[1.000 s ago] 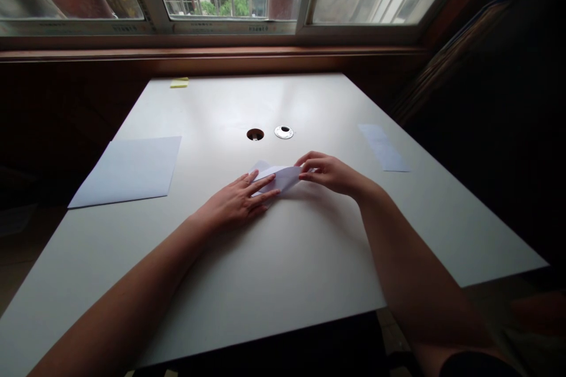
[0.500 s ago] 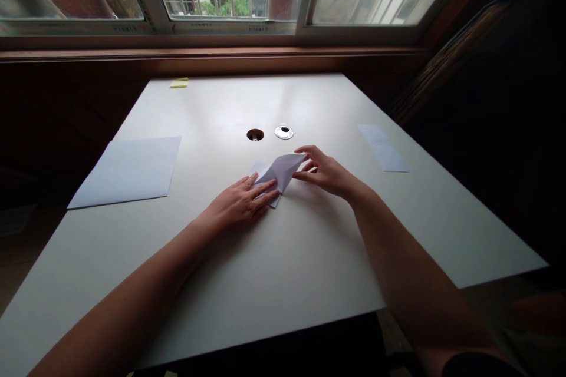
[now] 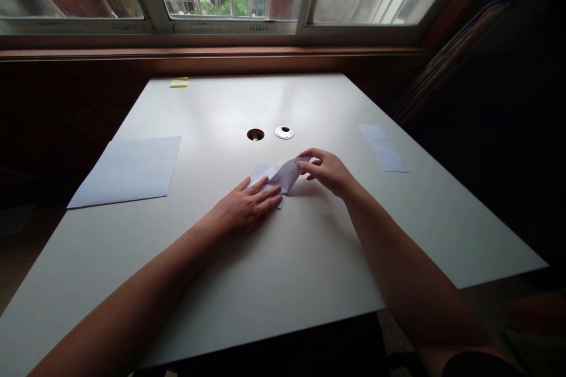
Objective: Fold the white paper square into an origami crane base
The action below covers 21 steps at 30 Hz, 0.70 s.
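Observation:
A small folded sheet of white paper (image 3: pixel 286 175) lies near the middle of the white table, one flap of it raised and curving to the right. My left hand (image 3: pixel 248 205) rests flat on its left part, fingers stretched out and pressing it against the tabletop. Between thumb and fingers, my right hand (image 3: pixel 322 168) pinches the tip of the raised flap, a little above the table. A corner of the paper shows below my left fingertips; the part under the fingers is hidden.
A larger white sheet stack (image 3: pixel 132 171) lies at the left edge of the table (image 3: pixel 247 300). To the right is a narrow paper strip (image 3: pixel 384 148). Beyond my hands are a round cable hole (image 3: pixel 255 135) and its metal cover (image 3: pixel 284 132). Yellow sticky notes (image 3: pixel 179 82) sit at the far left.
The raised flap has come down lower and further right in my right hand's pinch. My left hand has shifted slightly, still lying on the paper.

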{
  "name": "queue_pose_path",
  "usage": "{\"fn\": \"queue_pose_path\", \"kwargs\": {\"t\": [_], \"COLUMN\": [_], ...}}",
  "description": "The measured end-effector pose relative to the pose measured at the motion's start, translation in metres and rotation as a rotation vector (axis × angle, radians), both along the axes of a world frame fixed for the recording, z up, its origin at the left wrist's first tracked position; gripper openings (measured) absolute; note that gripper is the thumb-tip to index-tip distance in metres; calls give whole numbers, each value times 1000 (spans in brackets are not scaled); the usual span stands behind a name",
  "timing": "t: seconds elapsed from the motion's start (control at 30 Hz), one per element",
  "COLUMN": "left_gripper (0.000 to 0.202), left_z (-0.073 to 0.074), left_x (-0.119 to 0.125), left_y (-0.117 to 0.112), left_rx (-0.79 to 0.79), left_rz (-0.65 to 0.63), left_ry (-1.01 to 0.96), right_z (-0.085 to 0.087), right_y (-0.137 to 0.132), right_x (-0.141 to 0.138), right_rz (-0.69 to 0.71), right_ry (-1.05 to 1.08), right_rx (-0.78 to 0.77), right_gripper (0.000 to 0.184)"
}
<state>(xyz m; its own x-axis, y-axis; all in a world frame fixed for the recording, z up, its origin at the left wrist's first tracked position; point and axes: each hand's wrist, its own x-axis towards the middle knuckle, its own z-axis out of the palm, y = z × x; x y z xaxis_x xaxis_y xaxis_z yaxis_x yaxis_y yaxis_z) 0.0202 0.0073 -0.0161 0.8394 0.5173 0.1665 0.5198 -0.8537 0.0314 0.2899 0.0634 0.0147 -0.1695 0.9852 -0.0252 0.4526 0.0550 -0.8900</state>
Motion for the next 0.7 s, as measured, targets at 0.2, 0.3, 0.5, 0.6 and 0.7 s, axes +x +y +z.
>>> {"fn": "queue_pose_path", "kwargs": {"t": [0.2, 0.3, 0.5, 0.6, 0.7], "left_gripper": [46, 46, 48, 48, 48], "left_z": [0, -2, -5, -4, -3], "left_x": [-2, -2, -2, -2, -2], "left_y": [2, 4, 6, 6, 6], "left_rx": [-35, -52, -75, -76, -71], "left_rz": [-96, -119, -128, -122, -114], "left_ry": [-28, -49, -66, -61, -49], "right_z": [-1, -2, -6, -9, -10], "right_y": [0, 0, 1, 2, 3], "right_x": [2, 3, 5, 7, 9], "right_rz": [-11, 40, 49, 58, 49], "right_ry": [-214, -360, -405, -422, -441], "right_rx": [39, 70, 125, 209, 279], "right_gripper": [26, 27, 30, 29, 24]}}
